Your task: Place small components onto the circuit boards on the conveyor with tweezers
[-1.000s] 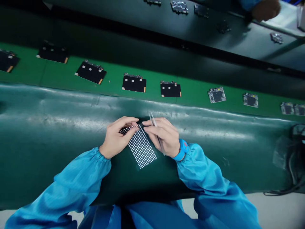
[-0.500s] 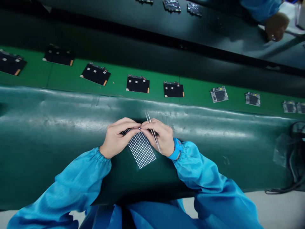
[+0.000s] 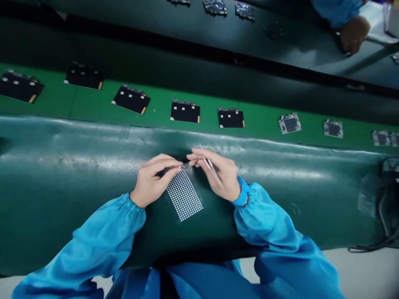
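My left hand (image 3: 155,179) pinches the upper edge of a clear sheet of small white dot stickers (image 3: 183,196) between thumb and fingers. The sheet hangs down toward me, its top curled over at the fingertips. To its right, my right hand (image 3: 222,173) is lifted a little away from the sheet's edge, with its fingertips pointing left. A pair of metal tweezers (image 3: 213,169) lies held across that palm, slightly blurred. Whether a sticker is on the right fingertips is too small to tell.
Beyond my hands, a green strip carries several black-covered circuit boards (image 3: 185,112) and, farther right, bare boards (image 3: 289,123). Cables (image 3: 385,232) and a clear plastic bag (image 3: 369,195) lie at the right. Another person's hand (image 3: 354,35) rests on the far bench.
My right hand has drawn back to the right from the sheet's top edge, tweezers still in it. My left hand keeps its hold on the sheet. The view has tilted slightly.
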Action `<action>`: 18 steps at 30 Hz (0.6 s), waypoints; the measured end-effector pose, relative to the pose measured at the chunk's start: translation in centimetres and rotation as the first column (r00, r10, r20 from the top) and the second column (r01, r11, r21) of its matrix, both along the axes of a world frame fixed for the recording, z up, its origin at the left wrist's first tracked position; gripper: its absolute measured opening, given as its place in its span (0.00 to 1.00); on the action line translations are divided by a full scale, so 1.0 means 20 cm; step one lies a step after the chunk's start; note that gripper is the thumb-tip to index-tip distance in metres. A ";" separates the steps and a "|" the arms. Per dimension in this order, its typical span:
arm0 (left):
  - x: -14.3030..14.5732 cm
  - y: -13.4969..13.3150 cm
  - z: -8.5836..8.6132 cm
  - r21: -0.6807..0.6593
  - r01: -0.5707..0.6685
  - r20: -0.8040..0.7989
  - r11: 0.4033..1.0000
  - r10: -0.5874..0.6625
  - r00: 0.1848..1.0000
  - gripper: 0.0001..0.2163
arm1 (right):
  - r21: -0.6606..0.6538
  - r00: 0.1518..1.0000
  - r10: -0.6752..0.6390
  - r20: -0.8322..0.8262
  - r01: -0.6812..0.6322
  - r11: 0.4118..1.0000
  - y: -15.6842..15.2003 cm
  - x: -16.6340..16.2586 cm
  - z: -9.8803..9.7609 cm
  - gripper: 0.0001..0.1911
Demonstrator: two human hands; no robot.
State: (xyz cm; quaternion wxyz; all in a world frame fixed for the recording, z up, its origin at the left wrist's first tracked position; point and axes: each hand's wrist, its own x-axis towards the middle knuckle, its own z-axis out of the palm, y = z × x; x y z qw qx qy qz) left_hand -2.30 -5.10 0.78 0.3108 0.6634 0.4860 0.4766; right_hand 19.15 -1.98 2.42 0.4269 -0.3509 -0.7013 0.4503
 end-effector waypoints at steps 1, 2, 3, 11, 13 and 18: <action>0.00 0.00 0.00 -0.009 -0.002 -0.003 1.000 0.002 1.000 0.05 | -0.064 0.999 0.005 -0.041 -0.008 0.998 0.02 0.02 0.01 0.18; 0.00 0.00 0.00 -0.017 -0.003 -0.003 1.000 0.003 1.000 0.05 | -0.117 0.997 0.007 -0.073 -0.016 0.993 0.03 0.04 0.02 0.18; 0.00 0.00 0.00 -0.023 -0.005 -0.002 1.000 0.005 1.000 0.05 | -0.155 0.996 0.009 -0.091 -0.023 0.988 0.04 0.05 0.02 0.17; -0.02 -0.03 -0.01 -0.041 -0.039 -0.033 0.998 0.038 0.999 0.04 | 0.242 0.885 -0.375 0.276 0.314 0.918 0.27 0.24 0.00 0.14; -0.03 -0.03 -0.02 -0.036 -0.043 -0.037 0.998 0.042 0.998 0.04 | 0.434 0.683 -0.550 0.481 0.360 0.826 0.38 0.30 -0.03 0.13; -0.01 -0.02 -0.01 -0.035 -0.046 -0.042 0.998 0.045 0.998 0.03 | 0.480 0.295 -0.580 0.760 0.347 0.806 0.56 0.34 -0.13 0.23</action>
